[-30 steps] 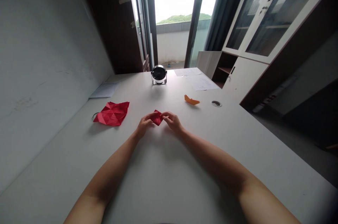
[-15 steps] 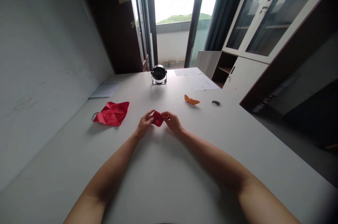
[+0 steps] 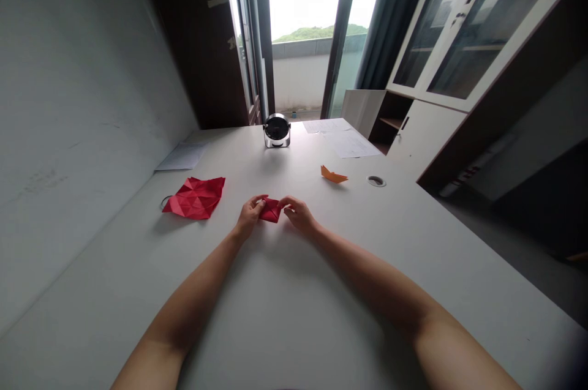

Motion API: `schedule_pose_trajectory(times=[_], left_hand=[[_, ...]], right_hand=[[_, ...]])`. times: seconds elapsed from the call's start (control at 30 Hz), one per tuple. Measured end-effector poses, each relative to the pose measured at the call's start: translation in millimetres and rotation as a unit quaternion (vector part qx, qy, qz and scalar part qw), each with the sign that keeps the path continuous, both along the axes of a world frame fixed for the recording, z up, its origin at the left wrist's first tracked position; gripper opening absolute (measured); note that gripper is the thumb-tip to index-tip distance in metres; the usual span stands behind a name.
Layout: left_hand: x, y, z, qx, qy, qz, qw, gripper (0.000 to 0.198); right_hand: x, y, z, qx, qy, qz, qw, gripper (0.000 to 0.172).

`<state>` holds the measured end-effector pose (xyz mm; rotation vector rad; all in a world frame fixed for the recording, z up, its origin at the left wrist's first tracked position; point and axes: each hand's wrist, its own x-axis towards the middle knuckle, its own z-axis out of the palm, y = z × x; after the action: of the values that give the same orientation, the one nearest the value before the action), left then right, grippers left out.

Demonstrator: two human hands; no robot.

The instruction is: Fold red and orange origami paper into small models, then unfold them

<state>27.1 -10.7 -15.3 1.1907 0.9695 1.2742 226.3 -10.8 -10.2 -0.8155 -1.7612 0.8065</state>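
A small folded red paper [image 3: 270, 210] is held just above the white table [image 3: 285, 304], near its middle. My left hand [image 3: 250, 215] grips it at the left end between thumb and fingers. At the paper's upper right corner is my right hand [image 3: 297, 213], its fingers bent; the index fingertip touches the edge, and whether it pinches the paper is hard to see. To the left lies a larger creased sheet of red paper [image 3: 196, 198], partly over a dark ring-shaped thing [image 3: 166, 201]. An orange folded paper boat [image 3: 333, 175] rests to the right.
A round black device on a silver stand [image 3: 277, 130] stands at the far side of the table. White sheets [image 3: 351, 144] lie at the back right, another paper stack [image 3: 180, 156] at the back left. A cable hole [image 3: 376, 181] sits near the right edge.
The small red paper has turned from a diamond stance to a flatter, more level one and shifted slightly left. My right fingers have loosened a little along its edge.
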Motion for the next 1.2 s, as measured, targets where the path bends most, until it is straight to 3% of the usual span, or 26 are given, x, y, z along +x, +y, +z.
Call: schedule_pose_trajectory(times=[0.17, 0.37, 0.47, 0.73, 0.97, 1.2], left_hand=[[3, -5, 4.8, 0.002, 0.023, -0.019, 1.0, 0.058], [5, -7, 8.6, 0.013, 0.031, -0.026, 0.999, 0.049], [5, -8, 7.8, 0.007, 0.034, -0.051, 0.998, 0.05], [7, -12, 9.0, 0.01, 0.07, -0.082, 0.994, 0.051], [8, -14, 6.7, 0.019, 0.06, -0.132, 0.989, 0.05], [10, -12, 3.0, -0.001, 0.034, -0.121, 0.992, 0.049]], right_hand=[[0, -2, 1.0, 0.001, 0.001, 0.033, 0.999, 0.027], [-1, 0, -1.6, 0.001, 0.002, 0.043, 0.999, 0.021], [-1, 1, -2.2, -0.009, -0.023, 0.022, 0.999, 0.011], [0, 4, -5.1, -0.014, -0.064, -0.057, 0.996, 0.023], [-1, 2, -5.8, -0.051, -0.051, -0.056, 0.996, 0.018], [0, 0, -1.4, -0.041, -0.06, -0.056, 0.996, 0.018]])
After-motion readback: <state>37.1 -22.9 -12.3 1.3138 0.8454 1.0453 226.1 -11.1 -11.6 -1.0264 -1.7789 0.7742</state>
